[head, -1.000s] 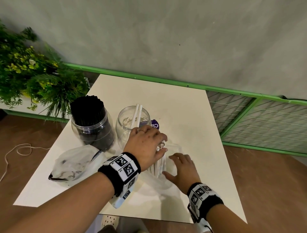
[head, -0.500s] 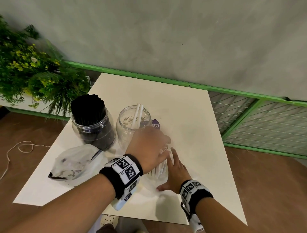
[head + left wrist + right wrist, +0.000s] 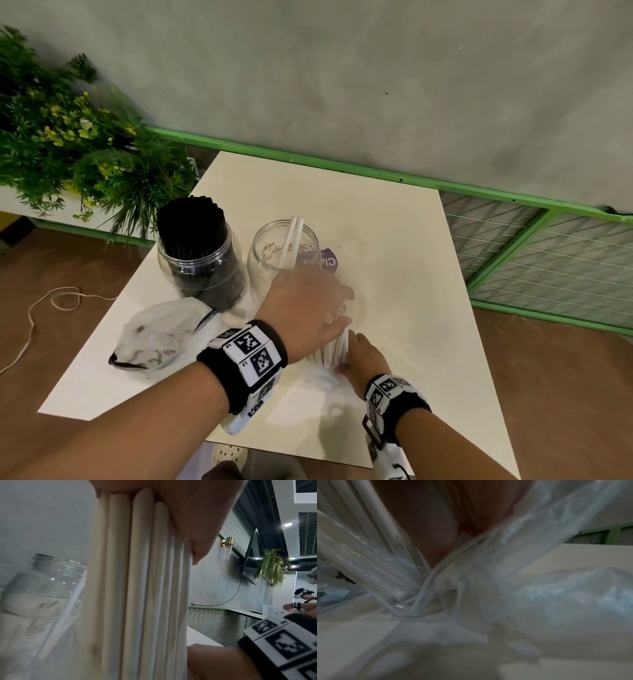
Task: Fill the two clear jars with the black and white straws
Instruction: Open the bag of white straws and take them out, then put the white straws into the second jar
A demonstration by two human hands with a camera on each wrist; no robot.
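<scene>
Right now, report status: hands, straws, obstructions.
Left hand grips white straw bundle. Right hand steadies its base, grip unclear. White jar holds two straws. Nothing blocking.

My head view is evenly and softly lit, sharp mid-frame, with the green rail [image 3: 342, 168] bowing from wide-angle distortion and only faint shadows on the desk [image 3: 394, 274]. On my left wrist feed the white straws [image 3: 137, 588] are close and soft, and ceiling spotlights [image 3: 289, 524] glare at the far right. My right wrist feed is dim and heavily blurred, with crinkled clear plastic [image 3: 539, 588] catching pale highlights.
</scene>
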